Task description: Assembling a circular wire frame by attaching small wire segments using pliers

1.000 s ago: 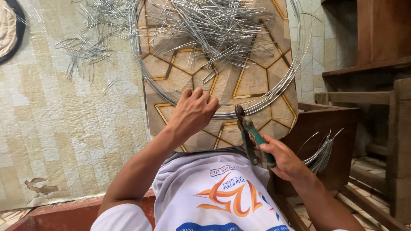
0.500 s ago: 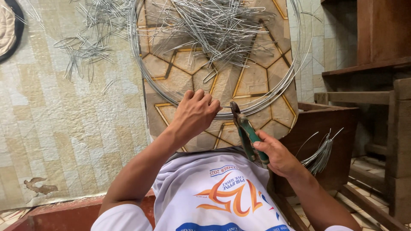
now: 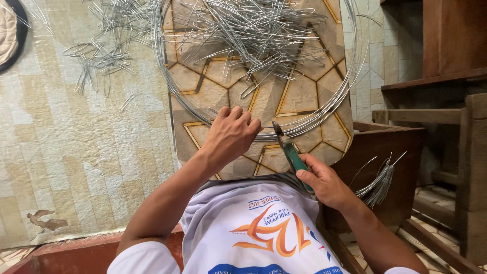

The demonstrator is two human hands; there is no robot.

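At the centre of the frame the left hand point(image 3: 231, 134) rests on the lower arc of a large wire coil point(image 3: 177, 96), fingers curled over the strands. Just right of it, the right hand point(image 3: 324, 182) has its grip closed around green-handled pliers point(image 3: 288, 149), their tip touching the coil. Cut wire pieces point(image 3: 253, 30) lie heaped on the patterned board point(image 3: 299, 94) at upper centre.

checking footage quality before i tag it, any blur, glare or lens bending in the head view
Head view: sharp across the left hand, right hand and green-handled pliers; light is soft and even, with faint shadows. The wire coil and cut wire pieces glint mildly, nothing blown out. Wide-angle bending shows at the wooden shelf on the right edge.
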